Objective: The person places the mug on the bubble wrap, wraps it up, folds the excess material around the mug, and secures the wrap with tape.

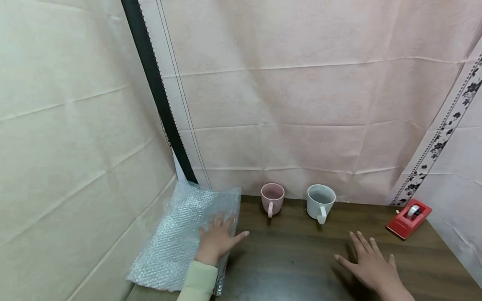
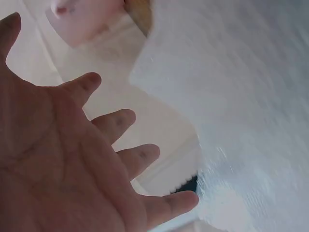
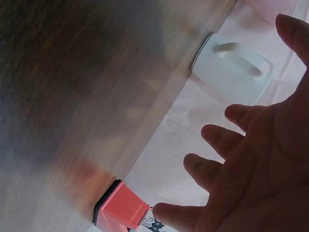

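Two mugs (image 1: pixel 314 206) are lining the surface's (image 1: pixel 286 267) far edge; I'm holding left hand (image 1: pixel 217 239) wide over bubble wrap (image 1: pixel 173 238), right hand (image 1: pixel 373 267) equally wide.

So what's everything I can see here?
Bubble wrap: one pile, clear, table's left
Left mug: one, pink, back of table
Right mug: one, pale blue, beside it
Dispenser: one, red, table's far right
Tape: one, pale, in dispenser
Table: one, brown, under these
Cloth: count unclear, pale, behind and beside table
Strip: one, black, back left
Border: one, black floral, back right
Sleeve: one, pale green, left wrist
Left hand: one, over bubble wrap
Right hand: one, over table
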A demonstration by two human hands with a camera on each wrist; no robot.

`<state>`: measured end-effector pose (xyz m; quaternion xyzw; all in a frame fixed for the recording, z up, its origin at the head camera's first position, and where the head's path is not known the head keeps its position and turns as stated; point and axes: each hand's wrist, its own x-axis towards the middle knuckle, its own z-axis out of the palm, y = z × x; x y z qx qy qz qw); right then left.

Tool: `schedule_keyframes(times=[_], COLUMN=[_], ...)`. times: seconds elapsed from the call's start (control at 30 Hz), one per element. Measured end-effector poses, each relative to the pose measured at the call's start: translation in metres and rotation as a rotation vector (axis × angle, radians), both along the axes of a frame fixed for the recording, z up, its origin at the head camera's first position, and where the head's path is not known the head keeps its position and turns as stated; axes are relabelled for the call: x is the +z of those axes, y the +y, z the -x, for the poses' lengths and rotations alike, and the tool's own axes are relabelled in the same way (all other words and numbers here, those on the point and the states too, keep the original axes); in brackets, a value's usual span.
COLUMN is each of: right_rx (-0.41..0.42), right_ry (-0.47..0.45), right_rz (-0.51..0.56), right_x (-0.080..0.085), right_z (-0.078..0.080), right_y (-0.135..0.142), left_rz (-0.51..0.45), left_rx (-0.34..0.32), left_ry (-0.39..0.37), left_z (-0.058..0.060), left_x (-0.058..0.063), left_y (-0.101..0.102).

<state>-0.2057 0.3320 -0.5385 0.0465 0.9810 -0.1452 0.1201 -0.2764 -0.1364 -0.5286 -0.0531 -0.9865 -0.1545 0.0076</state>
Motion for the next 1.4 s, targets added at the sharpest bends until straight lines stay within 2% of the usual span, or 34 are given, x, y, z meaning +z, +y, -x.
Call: schedule_keyframes(times=[0.3, 0.53, 0.7, 0.87, 1.1, 1.27, 1.4], right_rx=[0.007, 0.018, 0.028, 0.050, 0.054, 0.053, 0.052], right_ry=[-0.010, -0.028, -0.032, -0.018, -0.027, -0.026, -0.020], right_rz=[-0.003, -0.009, 0.002, 0.012, 0.021, 0.019, 0.018], right_x=[0.002, 0.001, 0.001, -0.004, -0.006, -0.006, -0.004], right_z=[0.005, 0.006, 0.006, 0.006, 0.004, 0.003, 0.002], right_y=[-0.004, -0.003, -0.004, -0.004, -0.004, -0.006, -0.009], left_rz=[-0.069, -0.029, 0.004, 0.022, 0.029, 0.054, 0.047], left_rx=[0.136, 0.240, 0.278, 0.288, 0.268, 0.263, 0.259], left_ry=[-0.016, -0.060, -0.139, -0.179, -0.134, -0.110, -0.118], left_z=[0.002, 0.000, -0.006, -0.009, -0.009, -0.005, 0.002], left_x=[0.008, 0.015, 0.019, 0.017, 0.016, 0.015, 0.009], left_y=[-0.061, -0.121, -0.155, -0.170, -0.174, -0.175, -0.179])
